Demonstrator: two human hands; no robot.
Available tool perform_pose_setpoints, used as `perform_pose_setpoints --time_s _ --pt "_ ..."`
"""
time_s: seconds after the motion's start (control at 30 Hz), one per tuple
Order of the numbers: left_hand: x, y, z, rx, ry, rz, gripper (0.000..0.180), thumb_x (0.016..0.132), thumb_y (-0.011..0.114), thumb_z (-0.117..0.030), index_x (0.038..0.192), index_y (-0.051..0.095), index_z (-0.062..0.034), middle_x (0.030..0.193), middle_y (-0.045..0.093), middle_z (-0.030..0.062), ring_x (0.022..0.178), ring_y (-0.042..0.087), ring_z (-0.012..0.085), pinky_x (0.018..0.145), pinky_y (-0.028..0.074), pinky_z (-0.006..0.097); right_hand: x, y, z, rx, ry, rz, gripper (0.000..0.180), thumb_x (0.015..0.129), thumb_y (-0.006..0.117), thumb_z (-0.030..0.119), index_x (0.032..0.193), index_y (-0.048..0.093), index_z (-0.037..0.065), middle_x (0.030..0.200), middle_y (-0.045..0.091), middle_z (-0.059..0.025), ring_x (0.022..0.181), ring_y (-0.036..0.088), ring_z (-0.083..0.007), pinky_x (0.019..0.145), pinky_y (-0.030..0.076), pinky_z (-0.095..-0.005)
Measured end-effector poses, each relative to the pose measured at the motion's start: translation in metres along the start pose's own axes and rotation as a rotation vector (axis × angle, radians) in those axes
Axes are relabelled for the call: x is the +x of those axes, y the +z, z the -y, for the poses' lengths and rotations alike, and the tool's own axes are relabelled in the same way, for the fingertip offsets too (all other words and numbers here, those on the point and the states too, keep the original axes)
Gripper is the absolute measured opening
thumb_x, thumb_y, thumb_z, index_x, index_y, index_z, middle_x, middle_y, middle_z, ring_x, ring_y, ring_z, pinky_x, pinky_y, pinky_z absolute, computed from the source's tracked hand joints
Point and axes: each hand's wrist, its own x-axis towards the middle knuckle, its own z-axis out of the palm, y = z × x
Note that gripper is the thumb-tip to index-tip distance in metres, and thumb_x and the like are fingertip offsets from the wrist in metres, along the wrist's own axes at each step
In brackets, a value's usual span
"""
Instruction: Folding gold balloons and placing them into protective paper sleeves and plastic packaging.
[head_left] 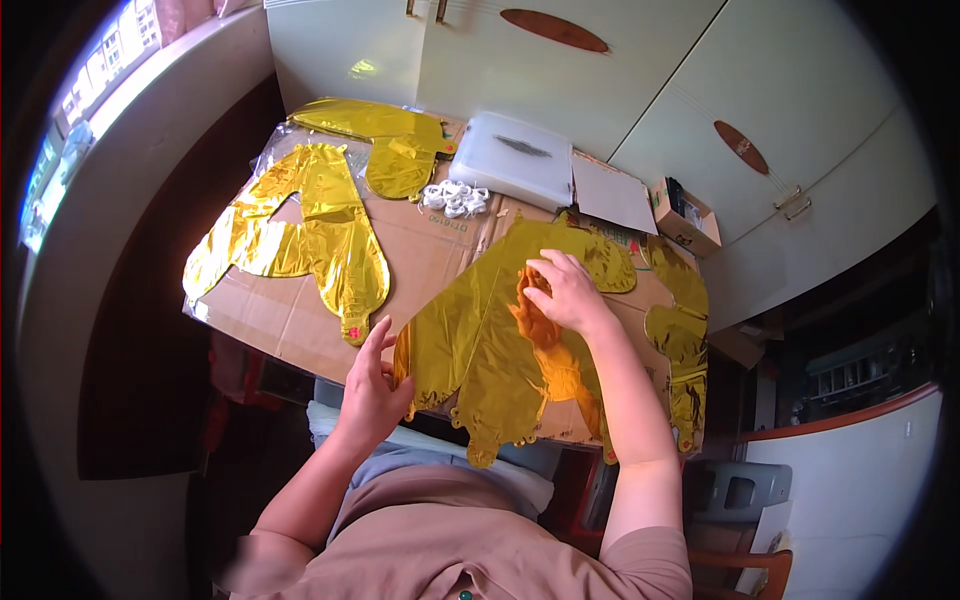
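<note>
A large flat gold foil balloon (pixel 485 320) lies in front of me, its scalloped near edge hanging over the table's edge. My right hand (pixel 567 290) rests on its upper part, fingers loosely bent and thumb apart, with the arm mirrored orange in the foil. At the balloon's left edge is my left hand (pixel 375 390), its fingers raised and apart, close against the foil. Left of it lies an A-shaped gold foil balloon (pixel 335 225) with a small red mark on its tab. More gold foil balloons lie at the far left (pixel 400 165) and the right (pixel 680 335).
Cardboard (pixel 300 325) covers the table. Toward the back are a translucent white plastic case (pixel 515 165), a bundle of white cord (pixel 455 198), a pale flat board (pixel 615 195) and a small open box (pixel 688 215). Light cabinets (pixel 560 75) stand behind. A grey stool (pixel 745 490) stands at the right.
</note>
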Motion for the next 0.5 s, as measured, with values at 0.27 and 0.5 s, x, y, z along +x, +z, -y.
perform_pose_setpoints --time_s 0.27,0.5 --pt "-0.002 0.004 -0.003 -0.042 0.029 0.034 0.08 0.079 0.065 0.008 0.151 0.033 -0.0032 0.123 0.06 0.0153 0.068 0.058 0.0122 0.061 0.051 0.026 0.048 0.009 -0.015 -0.009 0.057 0.036 0.043 0.091 0.063 0.03 0.127 0.062 0.008 0.133 0.057 -0.0143 0.124 0.052 -0.0336 0.109 0.041 -0.0439" --pt "-0.002 0.005 -0.004 -0.101 0.028 0.049 0.075 0.08 0.064 0.006 0.149 0.037 -0.0044 0.118 0.062 0.0138 0.067 0.058 0.0114 0.062 0.051 0.028 0.06 0.015 -0.017 -0.058 0.079 0.088 0.04 0.091 0.063 0.031 0.126 0.064 0.012 0.128 0.058 -0.0134 0.122 0.053 -0.0337 0.107 0.043 -0.0437"
